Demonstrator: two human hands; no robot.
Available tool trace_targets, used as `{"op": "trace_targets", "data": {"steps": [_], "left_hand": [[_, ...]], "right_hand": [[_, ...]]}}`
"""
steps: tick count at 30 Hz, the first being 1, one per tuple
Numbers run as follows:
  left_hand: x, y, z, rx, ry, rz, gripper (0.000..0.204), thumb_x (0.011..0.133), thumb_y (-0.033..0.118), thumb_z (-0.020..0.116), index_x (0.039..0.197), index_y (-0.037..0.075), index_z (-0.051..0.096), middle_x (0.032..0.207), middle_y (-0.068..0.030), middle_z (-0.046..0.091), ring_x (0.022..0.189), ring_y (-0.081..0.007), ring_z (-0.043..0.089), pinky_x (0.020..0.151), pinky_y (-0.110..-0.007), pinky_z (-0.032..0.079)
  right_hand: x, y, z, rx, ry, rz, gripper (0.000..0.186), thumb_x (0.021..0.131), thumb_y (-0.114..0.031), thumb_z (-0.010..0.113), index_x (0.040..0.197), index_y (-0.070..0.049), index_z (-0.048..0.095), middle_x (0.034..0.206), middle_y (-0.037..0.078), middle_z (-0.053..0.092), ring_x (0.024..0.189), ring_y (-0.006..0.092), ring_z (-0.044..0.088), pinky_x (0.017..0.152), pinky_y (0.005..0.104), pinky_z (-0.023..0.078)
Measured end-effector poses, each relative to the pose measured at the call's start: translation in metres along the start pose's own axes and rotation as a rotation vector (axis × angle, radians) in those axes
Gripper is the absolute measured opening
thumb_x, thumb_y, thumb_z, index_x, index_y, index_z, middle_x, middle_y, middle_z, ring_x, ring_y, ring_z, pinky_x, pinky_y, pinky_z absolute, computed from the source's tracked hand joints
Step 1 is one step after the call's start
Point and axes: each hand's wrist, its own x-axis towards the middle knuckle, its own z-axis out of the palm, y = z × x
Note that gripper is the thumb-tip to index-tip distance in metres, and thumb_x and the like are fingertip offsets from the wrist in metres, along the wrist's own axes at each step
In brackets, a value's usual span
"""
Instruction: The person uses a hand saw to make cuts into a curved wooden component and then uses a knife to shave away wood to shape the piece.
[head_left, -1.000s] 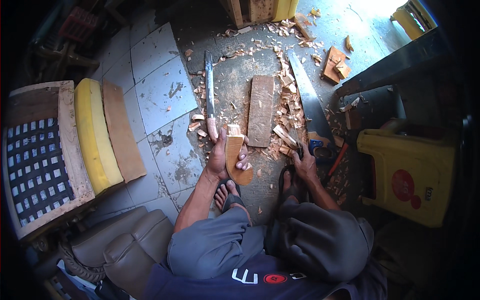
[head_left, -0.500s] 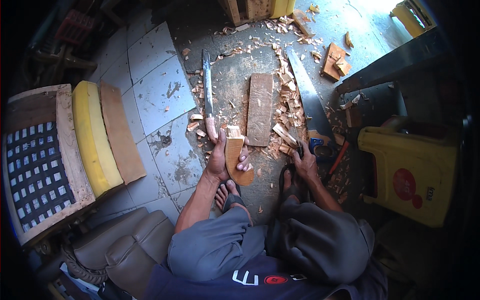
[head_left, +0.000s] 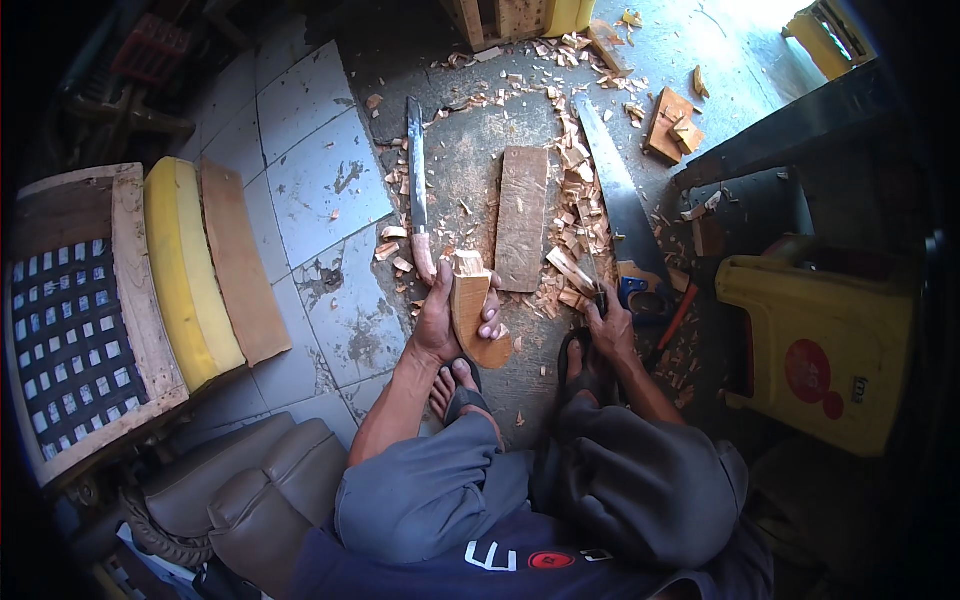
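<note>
My left hand [head_left: 437,317] is closed around a carved piece of wood [head_left: 478,315], which has a rounded lower end and a roughly cut top. My right hand [head_left: 611,325] grips the dark handle of a thin tool [head_left: 600,297]; its narrow end points away from me among the chips, and I cannot make out its kind. Just beyond my left hand lies a machete [head_left: 417,175] with a wooden handle. A flat wooden board [head_left: 522,220] rests on the floor between the hands. Right of it lies a handsaw [head_left: 622,200] with a blue-and-black handle.
Wood chips [head_left: 577,190] are scattered around the board and saw. A yellow plastic stool [head_left: 810,340] stands at the right. To the left are a wooden frame with black webbing [head_left: 75,330] and a yellow foam block [head_left: 190,280]. Wood offcuts [head_left: 668,122] lie far right.
The carved wood in my left hand has shifted very slightly. My right hand and the tools on the floor look the same.
</note>
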Motion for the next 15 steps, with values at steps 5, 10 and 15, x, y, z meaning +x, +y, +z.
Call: {"op": "trace_targets", "data": {"steps": [5,10,15], "left_hand": [[0.007,-0.003,0.005,0.450,0.314,0.230,0.060,0.099,0.037,0.064,0.143,0.003,0.041,0.114,-0.0127,0.061,0.105,-0.0222,0.063,0.101,-0.037,0.047],[0.022,0.007,-0.016,1.260,0.501,0.321,0.054,0.089,0.022,0.079,0.133,0.001,0.056,0.120,-0.0090,0.065,0.114,-0.0188,0.061,0.097,-0.035,0.050],[0.049,0.005,0.001,1.338,0.636,0.357,0.047,0.085,0.016,0.082,0.125,-0.001,0.064,0.109,-0.0123,0.074,0.100,-0.0189,0.071,0.090,-0.033,0.055]], "right_hand": [[-0.001,-0.004,0.001,0.016,-0.008,0.003,0.045,0.096,-0.025,0.064,0.138,-0.010,0.054,0.096,0.026,0.070,0.091,0.0424,0.071,0.079,0.0454,0.054],[0.001,0.001,0.006,0.026,-0.008,-0.020,0.047,0.096,-0.027,0.064,0.138,-0.011,0.054,0.093,0.028,0.070,0.093,0.0449,0.070,0.080,0.0474,0.055],[0.012,0.023,0.005,-0.053,0.128,-0.164,0.042,0.097,-0.026,0.063,0.134,-0.007,0.058,0.090,0.024,0.071,0.085,0.0420,0.071,0.077,0.0462,0.055]]}}
